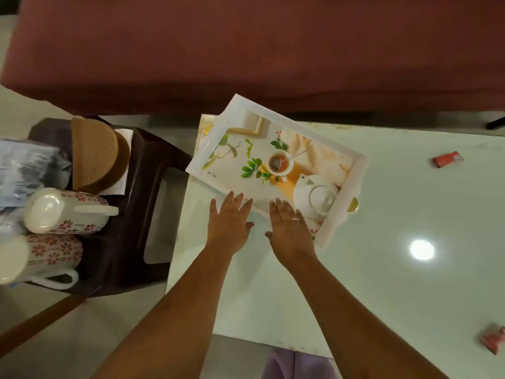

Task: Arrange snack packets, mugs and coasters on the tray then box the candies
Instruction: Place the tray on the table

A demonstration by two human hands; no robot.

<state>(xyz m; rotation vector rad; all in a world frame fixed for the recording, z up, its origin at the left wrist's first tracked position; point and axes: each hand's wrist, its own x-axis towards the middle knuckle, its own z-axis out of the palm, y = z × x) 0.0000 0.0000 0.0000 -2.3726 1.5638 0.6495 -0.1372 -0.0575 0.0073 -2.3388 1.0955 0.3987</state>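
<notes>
A white tray [235, 110] printed with a teapot and teacup picture lies skewed on the white table, its far corner past the table's back edge. My left hand [229, 222] and my right hand [291, 233] rest flat with fingers spread at the tray's near rim, holding nothing. Two white mugs with red flower patterns lie on their sides on a dark stool at the left, one [68, 210] above the other [41, 258]. Brown woven coasters [94, 153] stand stacked behind them. Two red candies lie on the table at the right, one far [446, 159], one near [494, 339].
The white table [396, 269] reflects a ceiling light. A dark brown stool [128, 242] stands left of it. Silvery-blue snack packets [24, 170] sit at the far left edge. A maroon sofa [246, 45] fills the background. Purple fabric [297, 365] shows at the bottom.
</notes>
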